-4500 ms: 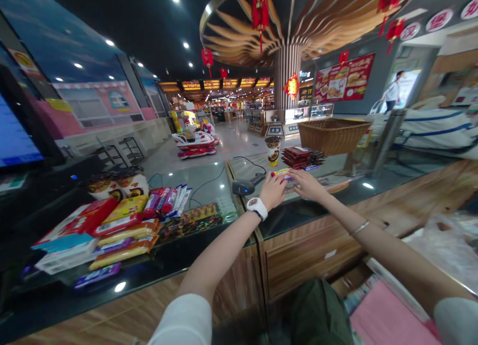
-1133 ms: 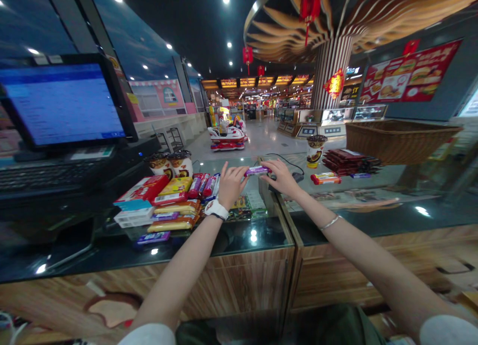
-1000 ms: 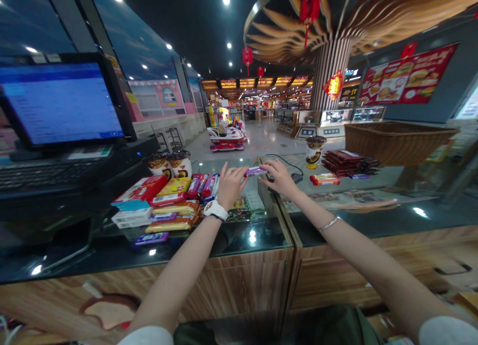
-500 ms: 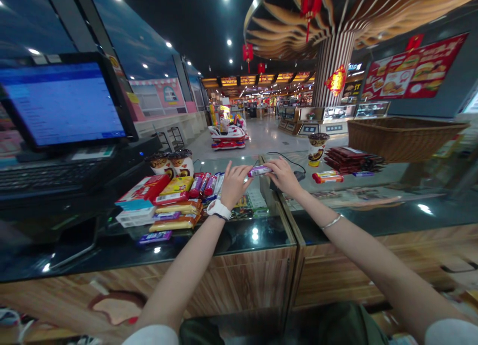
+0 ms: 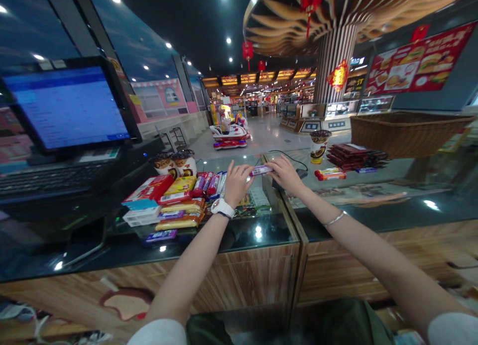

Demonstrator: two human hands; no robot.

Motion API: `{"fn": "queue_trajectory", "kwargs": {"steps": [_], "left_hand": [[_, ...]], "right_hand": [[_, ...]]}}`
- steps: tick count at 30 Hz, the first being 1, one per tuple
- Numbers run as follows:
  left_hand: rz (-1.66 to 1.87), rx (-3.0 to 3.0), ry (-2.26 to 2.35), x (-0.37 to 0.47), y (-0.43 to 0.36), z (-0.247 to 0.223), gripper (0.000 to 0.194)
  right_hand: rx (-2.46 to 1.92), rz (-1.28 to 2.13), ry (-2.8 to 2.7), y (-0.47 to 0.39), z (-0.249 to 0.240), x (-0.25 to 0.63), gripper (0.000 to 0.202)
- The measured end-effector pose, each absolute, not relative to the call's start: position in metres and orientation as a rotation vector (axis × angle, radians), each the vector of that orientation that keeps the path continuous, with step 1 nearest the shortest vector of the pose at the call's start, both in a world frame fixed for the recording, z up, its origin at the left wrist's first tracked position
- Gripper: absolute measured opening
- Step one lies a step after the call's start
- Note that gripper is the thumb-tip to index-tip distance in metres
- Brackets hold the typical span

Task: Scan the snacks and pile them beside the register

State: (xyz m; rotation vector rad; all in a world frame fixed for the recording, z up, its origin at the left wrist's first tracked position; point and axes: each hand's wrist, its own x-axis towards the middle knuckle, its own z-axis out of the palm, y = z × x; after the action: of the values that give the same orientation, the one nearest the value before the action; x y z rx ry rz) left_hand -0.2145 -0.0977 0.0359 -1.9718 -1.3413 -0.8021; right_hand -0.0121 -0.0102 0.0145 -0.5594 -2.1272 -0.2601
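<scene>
Above the glass counter, my left hand (image 5: 238,183) and my right hand (image 5: 284,174) hold a small purple candy roll (image 5: 261,170) between them, one end each. Its side bears a pale patch with dark lines like a barcode. Left of my left hand, several purple and red candy rolls (image 5: 205,184) lie in a row. Beside them are a yellow box (image 5: 181,185), a red box (image 5: 148,188) and stacked gold-wrapped packets (image 5: 182,220). A purple packet (image 5: 161,236) lies in front of the stack. To the right rest orange-red packets (image 5: 330,174).
A monitor (image 5: 69,103) and keyboard (image 5: 45,178) stand at left, near two cups (image 5: 184,164) with dark lids. Another cup (image 5: 319,147), dark red packets (image 5: 353,157) and a wicker basket (image 5: 409,133) stand at right. A cabled black device (image 5: 300,172) sits behind my right hand.
The view has shifted slightly, so the counter's goods appear a little further right. Both hands keep their hold on the candy roll, with almost no change in pose.
</scene>
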Motion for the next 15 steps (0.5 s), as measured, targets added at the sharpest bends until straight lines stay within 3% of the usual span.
{"fn": "queue_trajectory", "kwargs": {"steps": [8,15], "left_hand": [[-0.811,-1.953,-1.379,-0.223,-0.093,0.033,0.026],[-0.844,-1.922,-1.429,-0.227,-0.091,0.033,0.027]], "right_hand": [[-0.706,0.046,-2.051,0.032,0.028,0.039,0.042],[-0.767,0.295,-2.510,0.054,0.007,0.069,0.062]]}}
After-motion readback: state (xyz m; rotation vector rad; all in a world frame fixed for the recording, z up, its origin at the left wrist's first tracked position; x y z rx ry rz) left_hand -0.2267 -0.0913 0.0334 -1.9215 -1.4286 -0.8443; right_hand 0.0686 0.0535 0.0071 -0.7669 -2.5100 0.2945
